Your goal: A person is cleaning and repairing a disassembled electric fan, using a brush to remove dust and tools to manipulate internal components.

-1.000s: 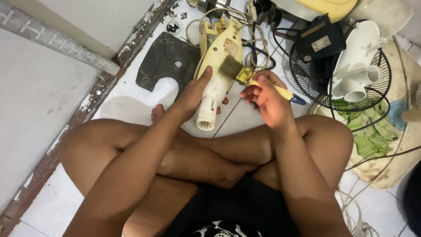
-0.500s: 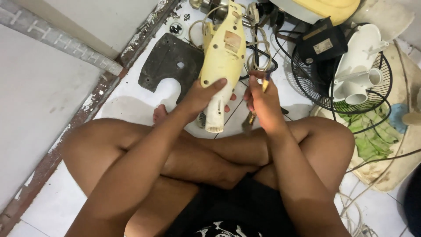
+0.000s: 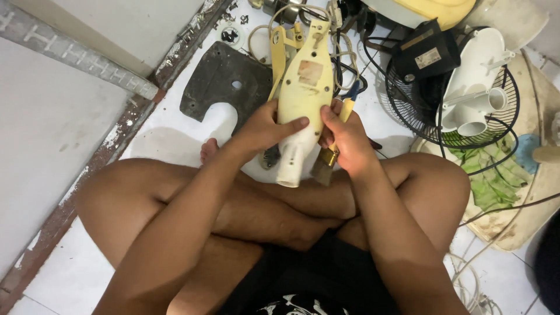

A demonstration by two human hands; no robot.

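Held over the crossed legs, the cream plastic housing looks light, rigid and smooth, best gripped at its narrow neck, where the left hand wraps it while the right hand steadies its edge, fingers also closed on a brush.

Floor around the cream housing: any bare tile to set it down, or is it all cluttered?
Bare white tile lies left of the dark gasket plate, between it and the metal door track, and inside the plate's notch. Crowded: above the cream housing with wires, and right with the fan guard. Left hand and right hand hold the housing.
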